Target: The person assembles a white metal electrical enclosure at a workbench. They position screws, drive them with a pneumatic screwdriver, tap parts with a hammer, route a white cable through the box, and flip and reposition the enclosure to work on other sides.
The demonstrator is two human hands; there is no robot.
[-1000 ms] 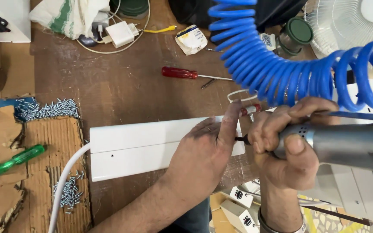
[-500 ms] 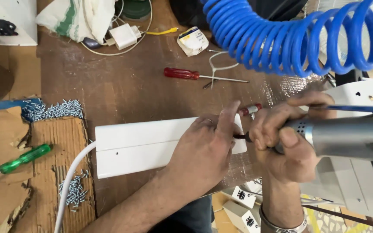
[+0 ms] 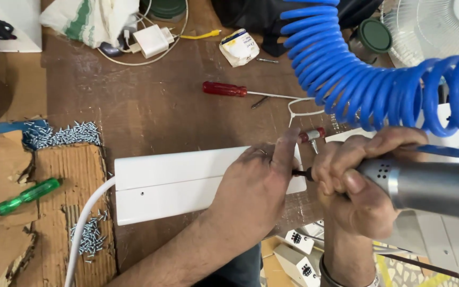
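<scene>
left hand [image 3: 256, 186] flat on white casing [image 3: 176, 183], steadying it | right hand [image 3: 354, 183] clamped on air driver [image 3: 426, 186], bit at casing end

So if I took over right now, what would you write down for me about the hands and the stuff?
Left hand: pressed flat on the right end of the long white box, holding it steady on the wooden table.
Right hand: gripping the grey air screwdriver, its tip at the box's right end.
Blue coiled hose runs off behind the tool.
Loose screws lie to the left, a red screwdriver above.
Done or left: whether this screw is in cannot be seen.
</scene>
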